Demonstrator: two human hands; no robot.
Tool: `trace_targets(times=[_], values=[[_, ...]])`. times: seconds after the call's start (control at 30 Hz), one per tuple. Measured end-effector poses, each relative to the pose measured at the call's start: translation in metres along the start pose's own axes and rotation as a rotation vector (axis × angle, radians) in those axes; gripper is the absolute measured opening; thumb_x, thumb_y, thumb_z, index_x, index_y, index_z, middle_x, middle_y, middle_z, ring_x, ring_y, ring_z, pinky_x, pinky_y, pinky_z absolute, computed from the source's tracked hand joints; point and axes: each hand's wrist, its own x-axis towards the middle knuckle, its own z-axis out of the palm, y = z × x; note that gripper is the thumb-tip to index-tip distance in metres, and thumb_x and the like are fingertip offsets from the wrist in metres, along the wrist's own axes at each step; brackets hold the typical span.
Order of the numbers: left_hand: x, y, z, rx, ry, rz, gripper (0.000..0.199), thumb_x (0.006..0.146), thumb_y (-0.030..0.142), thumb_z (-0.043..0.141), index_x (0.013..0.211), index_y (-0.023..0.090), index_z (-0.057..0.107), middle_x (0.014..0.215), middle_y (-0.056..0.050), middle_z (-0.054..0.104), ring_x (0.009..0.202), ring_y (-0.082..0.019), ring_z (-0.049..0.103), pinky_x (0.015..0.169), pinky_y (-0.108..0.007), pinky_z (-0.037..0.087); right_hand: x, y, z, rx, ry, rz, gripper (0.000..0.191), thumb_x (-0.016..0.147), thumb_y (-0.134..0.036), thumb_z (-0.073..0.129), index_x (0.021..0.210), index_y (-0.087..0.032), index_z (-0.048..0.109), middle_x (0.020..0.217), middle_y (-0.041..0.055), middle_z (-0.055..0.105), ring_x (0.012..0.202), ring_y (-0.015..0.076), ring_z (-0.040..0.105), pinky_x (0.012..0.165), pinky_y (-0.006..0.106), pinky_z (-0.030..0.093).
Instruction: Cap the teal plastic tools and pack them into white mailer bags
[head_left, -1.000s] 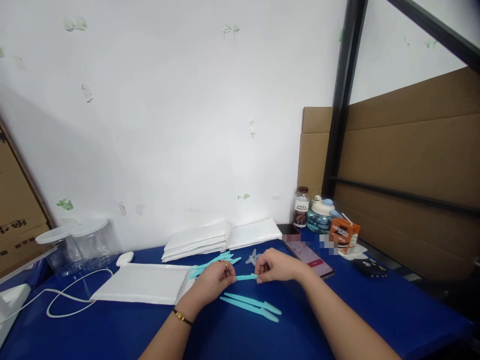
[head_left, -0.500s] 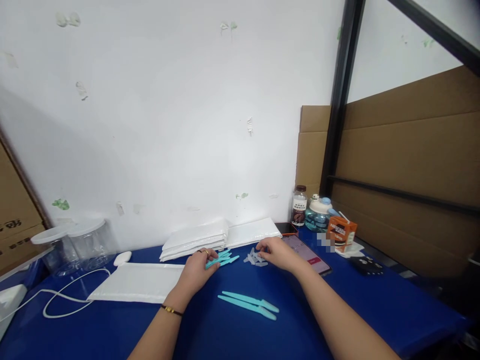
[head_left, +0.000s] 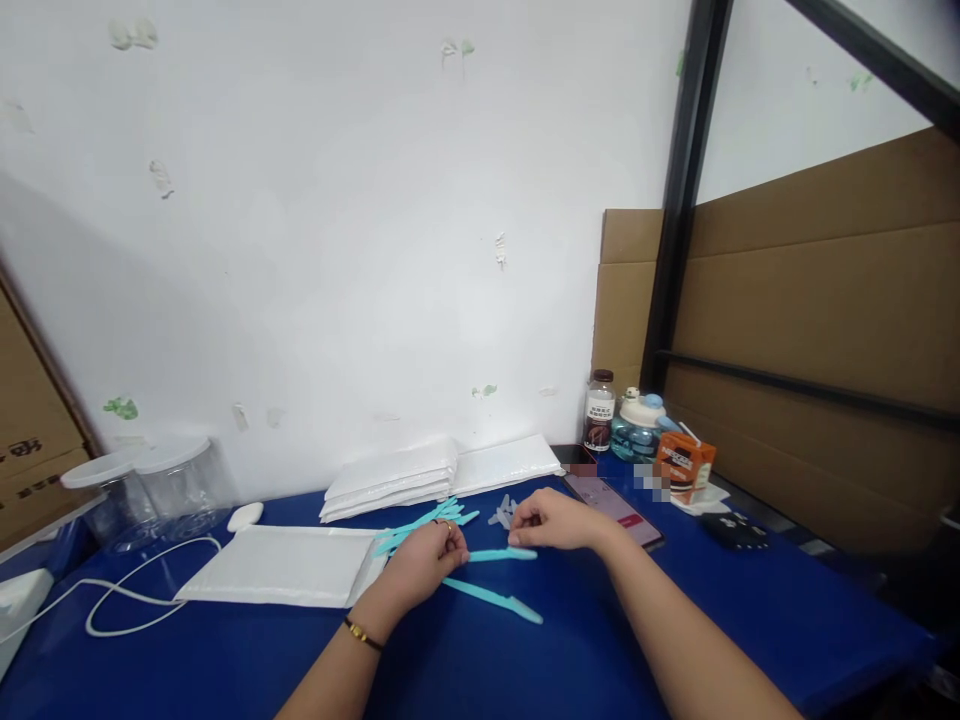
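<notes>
A turquoise eyebrow razor [head_left: 491, 555] is pinched near its handle by my left hand [head_left: 429, 556], its blade end pointing right. The fingertips of my right hand [head_left: 559, 518] close together at that blade end; whether a clear piece is also between them is hidden. Just in front, a second turquoise razor [head_left: 491, 598] lies on the blue table, its handle end partly behind my left hand. Several more razors [head_left: 442, 512] are piled behind my left hand. Small clear plastic blade caps [head_left: 503, 512] lie in a little heap behind my right fingers.
White padded mailers [head_left: 394, 480] are stacked against the wall; another mailer [head_left: 277, 565] lies left beside a white cable [head_left: 150, 545]. Clear jars [head_left: 180, 490] stand far left. On the right are a phone [head_left: 611, 505], a bottle [head_left: 599, 412], a water jug [head_left: 637, 430] and an orange carton [head_left: 686, 465].
My left hand has left the razor pile and come forward, picking up one of the two front razors. My right hand has moved from the clear caps towards that razor's blade end.
</notes>
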Motion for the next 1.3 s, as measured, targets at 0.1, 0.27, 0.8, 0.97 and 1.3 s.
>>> trace_targets(times=[0.1, 0.27, 0.8, 0.97, 1.3], values=[[0.002, 0.002, -0.005, -0.003, 0.060, -0.007, 0.016, 0.078, 0.030, 0.047, 0.077, 0.018, 0.058, 0.072, 0.000, 0.057, 0.066, -0.013, 0.050, 0.058, -0.022, 0.034, 0.002, 0.000, 0.005, 0.066, -0.037, 0.008, 0.032, 0.069, -0.042, 0.064, 0.081, -0.013, 0.070, 0.064, 0.0014, 0.065, 0.055, 0.0116, 0.053, 0.050, 0.019, 0.038], [0.002, -0.008, -0.021, 0.137, 0.141, -0.042, 0.014, 0.078, 0.027, 0.047, 0.078, 0.019, 0.059, 0.074, 0.000, 0.060, 0.070, -0.014, 0.053, 0.062, -0.023, 0.033, 0.009, 0.011, 0.007, 0.006, 0.104, 0.003, 0.023, 0.075, -0.033, 0.058, 0.075, -0.014, 0.069, 0.064, 0.0016, 0.065, 0.055, 0.0114, 0.053, 0.051, 0.019, 0.037], [-0.008, 0.007, -0.007, 0.061, -0.149, 0.183, 0.022, 0.068, 0.035, 0.065, 0.086, 0.023, 0.064, 0.088, 0.000, 0.061, 0.081, -0.014, 0.053, 0.070, -0.022, 0.039, 0.000, -0.001, -0.002, -0.001, 0.136, -0.015, 0.027, 0.075, -0.038, 0.057, 0.078, -0.015, 0.070, 0.067, 0.0022, 0.066, 0.059, 0.0130, 0.055, 0.052, 0.020, 0.037], [-0.005, 0.006, -0.001, 0.144, -0.107, 0.163, 0.020, 0.082, 0.035, 0.047, 0.081, 0.021, 0.061, 0.078, -0.001, 0.061, 0.070, -0.013, 0.052, 0.062, -0.022, 0.035, -0.002, -0.007, 0.006, 0.028, -0.114, 0.010, 0.039, 0.059, -0.047, 0.071, 0.084, -0.017, 0.071, 0.069, 0.0013, 0.066, 0.059, 0.0131, 0.057, 0.050, 0.019, 0.039], [-0.003, 0.008, -0.011, 0.187, 0.014, 0.161, 0.023, 0.085, 0.031, 0.040, 0.078, 0.020, 0.058, 0.080, -0.002, 0.061, 0.073, -0.015, 0.052, 0.067, -0.024, 0.036, 0.001, 0.001, 0.008, 0.040, -0.083, 0.017, 0.019, 0.065, -0.030, 0.066, 0.076, -0.016, 0.070, 0.057, -0.0011, 0.061, 0.049, 0.0104, 0.052, 0.046, 0.018, 0.036]])
